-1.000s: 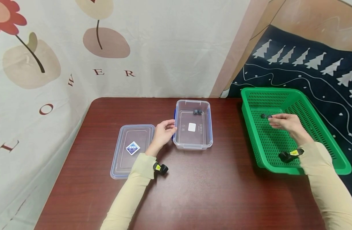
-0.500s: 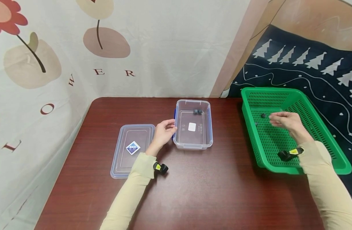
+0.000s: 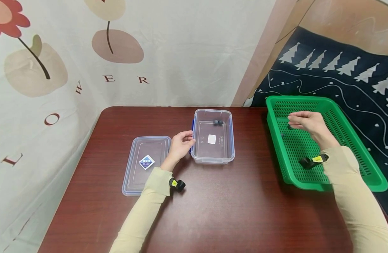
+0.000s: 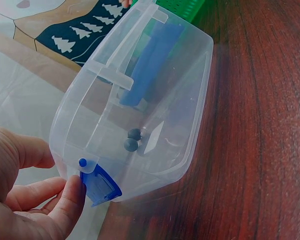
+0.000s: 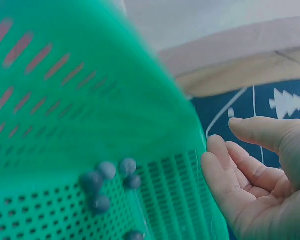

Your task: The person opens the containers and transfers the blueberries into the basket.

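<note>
My left hand (image 3: 179, 146) rests its fingertips against the left side of a clear plastic food box (image 3: 212, 161), at its blue latch (image 4: 102, 186). Two dark blueberries (image 4: 131, 145) lie inside the box. Over the green basket (image 3: 278, 154) hovers my right hand (image 3: 309, 125), thumb and fingers bent towards each other. The right wrist view shows a gap between them and nothing in it. Several blueberries (image 5: 101, 204) lie on the basket floor, and one blueberry (image 3: 282, 135) sits by its left wall. My right fingers partly cover another in the head view.
The box's clear lid (image 3: 140, 182), with a blue and white sticker, lies flat on the brown table (image 3: 225, 211), left of the box. Cloth hangs behind the table, and a navy cloth (image 3: 320, 75) with white trees stands behind the basket.
My right hand has risen and moved left and away over the basket. A blueberry at its fingertips has left them, and one now shows by the left wall. My left hand stays put.
</note>
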{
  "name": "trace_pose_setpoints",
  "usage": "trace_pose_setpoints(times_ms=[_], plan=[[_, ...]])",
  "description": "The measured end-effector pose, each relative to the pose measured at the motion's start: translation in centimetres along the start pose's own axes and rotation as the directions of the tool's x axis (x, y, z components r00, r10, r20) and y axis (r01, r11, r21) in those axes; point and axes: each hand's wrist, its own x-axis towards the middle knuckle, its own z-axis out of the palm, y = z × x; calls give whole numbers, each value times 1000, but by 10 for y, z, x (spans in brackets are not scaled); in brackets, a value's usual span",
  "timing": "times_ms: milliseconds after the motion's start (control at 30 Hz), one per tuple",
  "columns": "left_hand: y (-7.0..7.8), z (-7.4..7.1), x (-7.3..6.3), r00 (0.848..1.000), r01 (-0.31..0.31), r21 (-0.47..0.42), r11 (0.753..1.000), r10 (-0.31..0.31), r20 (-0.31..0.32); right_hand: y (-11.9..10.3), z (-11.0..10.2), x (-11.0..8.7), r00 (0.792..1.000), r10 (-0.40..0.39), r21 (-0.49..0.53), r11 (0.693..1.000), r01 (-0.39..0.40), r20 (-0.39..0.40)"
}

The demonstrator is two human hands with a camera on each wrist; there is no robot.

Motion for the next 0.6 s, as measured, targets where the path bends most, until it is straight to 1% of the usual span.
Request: trace_pose_setpoints(times_ms=[33, 67, 167, 267, 300, 333, 467, 600], plan=[[-1, 0, 0, 1000, -9, -7, 1000, 9, 1, -5, 5, -1, 1000, -12, -18, 1000, 12, 3], [-3, 0, 0, 999, -41, -30, 999, 40, -4, -10, 10, -2, 1000, -13, -7, 1000, 13, 4], [-5, 0, 0, 998, -64, -37, 997, 63, -8, -20, 25, -1, 1000, -17, 27, 999, 17, 9], [-4, 0, 0, 998, -58, -28, 998, 58, -6, -27, 38, 4, 1000, -27, 33, 999, 27, 15], [-2, 0, 0, 1000, -31, -10, 999, 31, 0, -29, 43, 5, 999, -34, 33, 999, 33, 13], [-1, 1, 0, 1000, -23, -5, 1000, 23, 0, -30, 48, 6, 999, -38, 31, 999, 38, 15], [1, 1, 0, 1000, -3, 8, 1000, 3, 1, -38, 67, 10, 997, -70, 2, 998, 70, 24], [2, 1, 0, 1000, 13, 9, 1000, -13, 1, -43, 87, 17, 994, -92, -29, 995, 94, 51]])
